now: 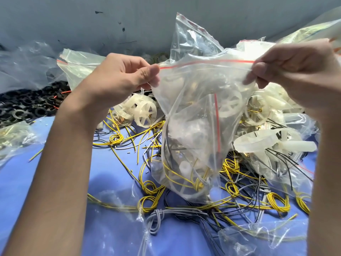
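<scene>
Over the blue tabletop, left hand and right hand each pinched a top corner of the raised clear red-sealed plastic zip bag, which could spill if either pinch slipped.

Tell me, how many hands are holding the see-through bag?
2. The left hand pinches the left end of the red-striped top of the bag. The right hand pinches the right end. No other hand shows.

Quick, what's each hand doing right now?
Left hand: pinches the left top corner of the clear plastic red-striped zip bag.
Right hand: pinches its right top corner.
</scene>
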Motion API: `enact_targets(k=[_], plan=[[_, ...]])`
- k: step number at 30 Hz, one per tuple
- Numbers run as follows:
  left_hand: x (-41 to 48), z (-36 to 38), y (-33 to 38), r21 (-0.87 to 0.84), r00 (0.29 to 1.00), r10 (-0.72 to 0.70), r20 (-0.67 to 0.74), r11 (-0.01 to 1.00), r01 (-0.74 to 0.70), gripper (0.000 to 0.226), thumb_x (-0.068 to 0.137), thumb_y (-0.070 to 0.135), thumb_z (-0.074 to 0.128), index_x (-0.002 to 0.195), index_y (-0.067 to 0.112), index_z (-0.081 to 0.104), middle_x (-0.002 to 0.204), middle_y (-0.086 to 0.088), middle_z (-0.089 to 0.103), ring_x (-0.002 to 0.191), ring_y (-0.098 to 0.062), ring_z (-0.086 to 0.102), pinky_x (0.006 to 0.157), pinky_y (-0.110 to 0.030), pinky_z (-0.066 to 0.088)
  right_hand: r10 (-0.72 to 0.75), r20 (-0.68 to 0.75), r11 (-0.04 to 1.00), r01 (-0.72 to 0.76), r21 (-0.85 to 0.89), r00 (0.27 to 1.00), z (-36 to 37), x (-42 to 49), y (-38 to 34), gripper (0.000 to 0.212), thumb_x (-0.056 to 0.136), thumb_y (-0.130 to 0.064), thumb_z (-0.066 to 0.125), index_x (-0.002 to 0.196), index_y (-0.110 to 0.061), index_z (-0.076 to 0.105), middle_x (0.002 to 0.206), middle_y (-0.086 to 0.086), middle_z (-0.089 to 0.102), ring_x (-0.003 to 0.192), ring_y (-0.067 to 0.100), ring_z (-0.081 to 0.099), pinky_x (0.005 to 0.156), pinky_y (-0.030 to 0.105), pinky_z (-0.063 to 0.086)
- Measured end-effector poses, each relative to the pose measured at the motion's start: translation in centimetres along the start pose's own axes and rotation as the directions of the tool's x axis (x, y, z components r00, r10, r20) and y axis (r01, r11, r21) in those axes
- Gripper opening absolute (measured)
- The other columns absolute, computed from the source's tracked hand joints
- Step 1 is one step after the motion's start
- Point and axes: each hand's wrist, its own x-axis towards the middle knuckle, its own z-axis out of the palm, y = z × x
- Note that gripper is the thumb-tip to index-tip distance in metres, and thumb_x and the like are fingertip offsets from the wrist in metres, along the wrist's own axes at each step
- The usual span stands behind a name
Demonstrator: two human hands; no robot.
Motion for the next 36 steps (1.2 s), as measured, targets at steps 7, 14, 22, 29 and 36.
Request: enact_targets(k=[7,14,22,29,36], plan=[[0.64,0.03,-0.61,0.104,0.985,0.092,-0.147,0.992,-0.077,0.023,0.093,0.025,0.057,0.071,0.021,0.060,0.057,0.020,0.062,0.062,-0.001,0.050,0.073,-0.021,0.045,-0.009,-0.054,0.999,0.007,-0.040,0.999,0.30,0.13,0.14,0.014,0.089,-0.005,0.060,0.081,-0.016,0.064,0.071,-0.021,0.070,0.054,0.001,0.052,0.059,0.014,0.044],[0.97,0.01,-0.21,0.246,0.907,0.262,-0.330,0.951,-0.186,0.020,0.087,0.030,0.055,0.067,0.030,0.057,0.057,0.025,0.060,0.053,0.006,0.045,0.058,-0.016,0.036,-0.005,-0.116,1.000,0.002,-0.026,0.993,0.00,0.10,0.05,0.011,0.091,-0.010,0.059,0.083,-0.015,0.064,0.071,-0.020,0.070,0.056,-0.001,0.053,0.061,0.014,0.045],[0.61,0.42,0.07,0.230,0.924,0.322,-0.207,0.934,-0.274,0.016,0.089,0.031,0.055,0.074,0.031,0.057,0.064,0.026,0.063,0.062,0.009,0.052,0.065,-0.016,0.042,0.154,0.026,0.987,-0.155,0.042,0.988,0.35,-0.06,0.39,0.012,0.080,-0.024,0.064,0.085,-0.013,0.067,0.072,-0.009,0.072,0.060,0.004,0.060,0.065,0.016,0.052],[0.48,0.33,-0.13,0.197,0.959,0.251,-0.134,0.955,-0.223,0.018,0.089,0.038,0.056,0.074,0.027,0.059,0.064,0.025,0.064,0.062,0.006,0.053,0.068,-0.015,0.044,0.215,0.069,0.976,-0.217,0.032,0.974,0.47,-0.03,0.68,0.013,0.076,-0.025,0.065,0.084,-0.015,0.068,0.068,-0.007,0.071,0.061,0.008,0.060,0.064,0.017,0.052],[0.18,0.58,-0.68,0.169,0.991,0.133,0.031,0.976,-0.137,0.017,0.083,0.040,0.064,0.076,0.025,0.063,0.066,0.018,0.067,0.068,-0.004,0.055,0.072,-0.024,0.044,0.254,0.099,0.967,-0.256,0.009,0.962,0.64,-0.03,0.91,0.014,0.073,-0.028,0.067,0.082,-0.018,0.070,0.065,-0.007,0.070,0.058,0.004,0.058,0.061,0.013,0.050]])
